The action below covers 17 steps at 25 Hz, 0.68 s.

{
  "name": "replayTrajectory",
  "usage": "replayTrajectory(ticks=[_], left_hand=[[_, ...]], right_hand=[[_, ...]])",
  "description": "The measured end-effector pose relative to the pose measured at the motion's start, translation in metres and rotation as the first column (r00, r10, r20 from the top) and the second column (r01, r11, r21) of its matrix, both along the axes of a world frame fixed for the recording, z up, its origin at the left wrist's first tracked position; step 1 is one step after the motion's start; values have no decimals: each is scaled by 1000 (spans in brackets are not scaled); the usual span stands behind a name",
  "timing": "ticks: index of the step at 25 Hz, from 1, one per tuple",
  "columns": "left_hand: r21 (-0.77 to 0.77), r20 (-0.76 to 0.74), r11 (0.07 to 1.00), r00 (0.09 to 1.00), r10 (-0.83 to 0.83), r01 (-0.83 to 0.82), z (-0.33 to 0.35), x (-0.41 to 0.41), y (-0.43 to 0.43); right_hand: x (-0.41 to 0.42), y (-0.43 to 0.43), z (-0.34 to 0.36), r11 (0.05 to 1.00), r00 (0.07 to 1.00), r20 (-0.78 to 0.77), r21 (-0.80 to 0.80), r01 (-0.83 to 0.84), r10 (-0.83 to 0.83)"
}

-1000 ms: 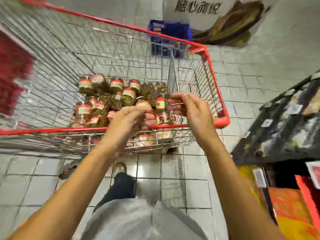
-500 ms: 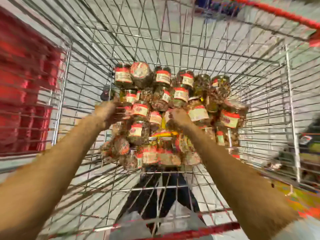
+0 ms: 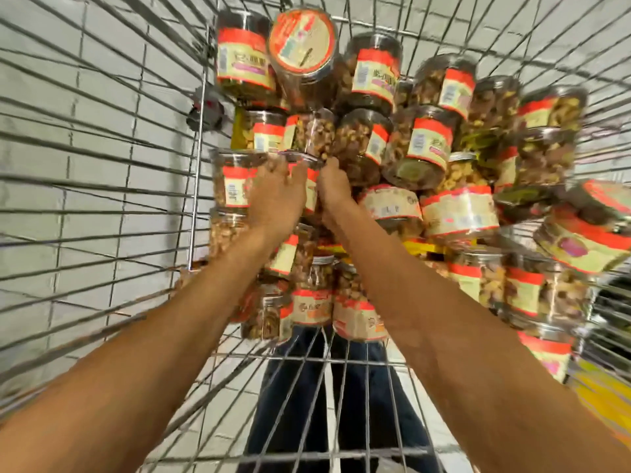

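Both my arms reach deep into a wire shopping cart that holds a pile of several clear plastic jars with red and cream labels, filled with nuts and snacks. My left hand and my right hand meet in the middle of the pile. Their fingers curl around one jar from either side; only a strip of its label and its silver lid rim show between them. Another jar lies right beside my left hand.
The cart's wire walls close in on the left, the far side and the right. Grey floor tiles show through the mesh. My legs in dark trousers stand below the cart's bottom. Something yellow lies at the lower right.
My view has dropped closer into the cart. Both hands moved from the cart's near rim into the pile and came together on one jar.
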<state>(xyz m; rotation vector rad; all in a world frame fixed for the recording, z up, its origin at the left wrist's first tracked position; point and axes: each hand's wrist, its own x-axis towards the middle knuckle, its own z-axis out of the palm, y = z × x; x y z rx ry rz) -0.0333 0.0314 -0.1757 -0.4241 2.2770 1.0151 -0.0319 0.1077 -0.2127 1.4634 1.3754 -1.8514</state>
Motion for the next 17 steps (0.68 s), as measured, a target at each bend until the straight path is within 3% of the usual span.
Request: replayTrajectory(ticks=[3,6,8,9,10,12,14,17], left_hand=[[-13,-90,998,994,-61,60,38,16,6],[3,-186,983,966,-177,181,72,28,13],[141,-78,990,997,15,-4,71,24,2],[119,-22,989,995,96,-92,60,24,-7],[-10,7,997,997,73,-73,46,26,-17],[-329,185,921,970,-156,210,21,44,-27],[-454,308,815,921,-237,361,3,68,-16],[-567,246,733,927,-283,375,-6,77,-2]], right_hand=[[11,9,16,1000,1000,15,-13,16,-16],[37,28,48,956,997,28,-282,80,-75],[54,46,60,941,991,-3,-315,124,-132],[61,56,65,938,985,-13,-310,157,-169],[68,65,65,926,974,-13,-313,211,-226],[75,79,67,909,955,-37,-320,267,-294],[82,87,62,906,959,-29,-337,256,-281],[85,95,56,936,971,-23,-271,224,-239]])
